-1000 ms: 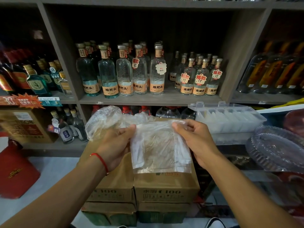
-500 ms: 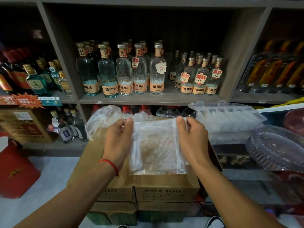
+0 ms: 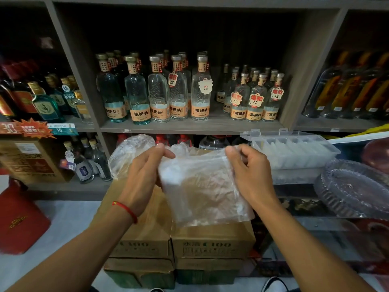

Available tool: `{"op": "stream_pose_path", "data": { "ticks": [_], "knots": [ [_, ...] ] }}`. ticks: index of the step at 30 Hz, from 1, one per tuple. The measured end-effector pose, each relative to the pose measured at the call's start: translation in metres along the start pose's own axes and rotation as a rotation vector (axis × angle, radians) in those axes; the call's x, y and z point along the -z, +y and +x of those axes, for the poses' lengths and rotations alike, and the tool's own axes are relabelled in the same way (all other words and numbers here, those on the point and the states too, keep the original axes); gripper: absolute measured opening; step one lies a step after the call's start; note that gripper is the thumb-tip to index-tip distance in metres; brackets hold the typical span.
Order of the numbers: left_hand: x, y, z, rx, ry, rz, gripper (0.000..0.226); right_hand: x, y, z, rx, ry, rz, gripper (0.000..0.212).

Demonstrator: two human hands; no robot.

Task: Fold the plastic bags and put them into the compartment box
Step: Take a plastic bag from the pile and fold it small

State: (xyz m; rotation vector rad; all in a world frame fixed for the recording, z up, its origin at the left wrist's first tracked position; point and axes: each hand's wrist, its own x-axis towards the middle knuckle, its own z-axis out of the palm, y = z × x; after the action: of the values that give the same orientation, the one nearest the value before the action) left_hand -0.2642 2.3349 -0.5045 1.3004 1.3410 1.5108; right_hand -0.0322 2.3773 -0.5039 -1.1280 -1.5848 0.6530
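- Shelf (image 3: 189, 127) of bottles (image 3: 157, 95) sat behind; cartons (image 3: 212, 241) below served as work surface.
- Box (image 3: 294, 150) lay open at right, within reach, some compartments apparently filled.
- Bag (image 3: 202, 190) hung mid-air above cartons, partly folded.
- Left hand (image 3: 143, 175) and right hand (image 3: 250, 171) pinched its top corners, probably to square the next fold.

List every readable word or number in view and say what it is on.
"粮把头": labels of the tall clear bottles.
"高粱白": labels of the smaller bottles.
"15": tags on those smaller bottles.
"25": tag on a tall bottle.
"18": shelf price tag.
"30": orange shelf sign.
"100": cardboard boxes.
Other print is too blurred.
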Motion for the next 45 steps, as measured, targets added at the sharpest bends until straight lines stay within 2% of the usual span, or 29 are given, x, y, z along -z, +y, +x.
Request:
{"op": "stream_pose_path", "data": {
  "ticks": [5, 7, 9, 11, 14, 16, 19, 23, 26, 28, 32, 35, 38, 42, 45],
  "knots": [
    [0.008, 0.003, -0.005, 0.126, -0.498, 0.164, 0.040, 0.009, 0.002, -0.002, -0.006, -0.306, -0.064, 0.032],
    [-0.001, 0.003, -0.008, 0.160, -0.587, 0.208, 0.043, 0.009, 0.004, 0.000, 0.010, -0.361, -0.123, 0.028],
    [-0.010, 0.001, -0.011, 0.141, -0.573, 0.221, 0.044, 0.009, 0.007, 0.001, 0.028, -0.410, -0.159, 0.027],
    [-0.014, 0.000, -0.010, 0.132, -0.536, 0.199, 0.039, 0.012, 0.009, 0.003, -0.032, -0.438, -0.138, 0.028],
    [-0.007, -0.002, -0.004, 0.146, -0.411, 0.078, 0.033, 0.021, 0.015, 0.011, -0.246, -0.434, -0.064, 0.059],
    [0.000, -0.007, 0.003, 0.172, -0.273, -0.004, 0.030, 0.028, 0.018, 0.016, -0.446, -0.425, 0.084, 0.077],
    [0.009, -0.016, 0.011, 0.244, -0.088, -0.111, 0.023, 0.027, 0.023, 0.011, -0.616, -0.468, 0.350, 0.083],
    [0.010, -0.022, 0.012, 0.257, -0.022, -0.153, 0.020, 0.016, 0.024, 0.000, -0.492, -0.410, 0.328, 0.072],
    [0.010, -0.020, 0.009, 0.188, -0.026, -0.128, 0.017, 0.012, 0.020, 0.001, -0.369, -0.316, 0.274, 0.072],
    [0.011, -0.016, 0.007, 0.165, -0.053, -0.111, 0.015, 0.013, 0.017, 0.002, -0.305, -0.276, 0.212, 0.063],
    [0.015, -0.010, 0.003, 0.081, -0.117, 0.057, 0.020, 0.018, 0.013, 0.004, -0.265, -0.255, 0.147, 0.027],
    [0.017, -0.010, 0.003, -0.008, -0.094, 0.284, 0.029, 0.019, 0.014, 0.003, -0.256, -0.293, 0.122, 0.025],
    [0.015, -0.011, 0.003, -0.083, -0.046, 0.437, 0.025, 0.019, 0.014, 0.002, -0.219, -0.289, 0.093, 0.022],
    [0.009, -0.011, 0.003, -0.113, -0.006, 0.495, 0.011, 0.017, 0.014, 0.002, -0.182, -0.249, 0.029, 0.015],
    [0.007, -0.010, 0.003, -0.123, 0.007, 0.541, 0.014, 0.019, 0.013, 0.003, -0.084, -0.249, -0.124, 0.009]
  ]
}}
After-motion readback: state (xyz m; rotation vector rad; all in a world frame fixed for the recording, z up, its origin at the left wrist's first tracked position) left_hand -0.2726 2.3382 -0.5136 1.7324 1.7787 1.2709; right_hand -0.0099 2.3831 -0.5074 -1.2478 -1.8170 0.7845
